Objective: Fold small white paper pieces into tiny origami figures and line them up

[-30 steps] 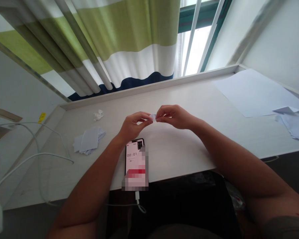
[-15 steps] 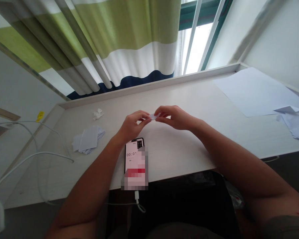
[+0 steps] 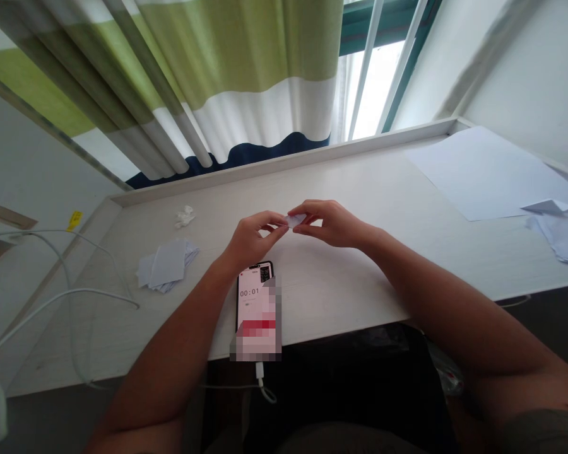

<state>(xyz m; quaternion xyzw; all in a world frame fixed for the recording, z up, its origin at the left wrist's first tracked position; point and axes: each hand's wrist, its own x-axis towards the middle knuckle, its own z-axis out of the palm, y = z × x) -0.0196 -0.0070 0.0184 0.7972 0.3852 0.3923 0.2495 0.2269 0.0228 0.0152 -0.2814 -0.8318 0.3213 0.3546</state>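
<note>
A small folded piece of white paper [image 3: 296, 220] is pinched between the fingertips of my left hand [image 3: 258, 238] and my right hand [image 3: 326, 224], a little above the desk. Its folds are partly hidden by my fingers. Just below my left wrist lies a smartphone [image 3: 255, 296] showing a timer, its lower part pixelated. A loose pile of cut white paper pieces [image 3: 165, 266] lies to the left of my left hand, and a crumpled white paper scrap [image 3: 184, 217] lies further up.
The white desk [image 3: 341, 290] has a raised back edge below a window and striped curtain [image 3: 260, 82]. A large white sheet [image 3: 483, 173] and a paper stack [image 3: 561, 238] lie at right. White cables [image 3: 61, 296] run along the lower left, with the phone's cable below it.
The small paper has tilted slightly between my fingertips, and my right fingers have shifted toward my left hand. The whole scene has drifted slightly upward in view.
</note>
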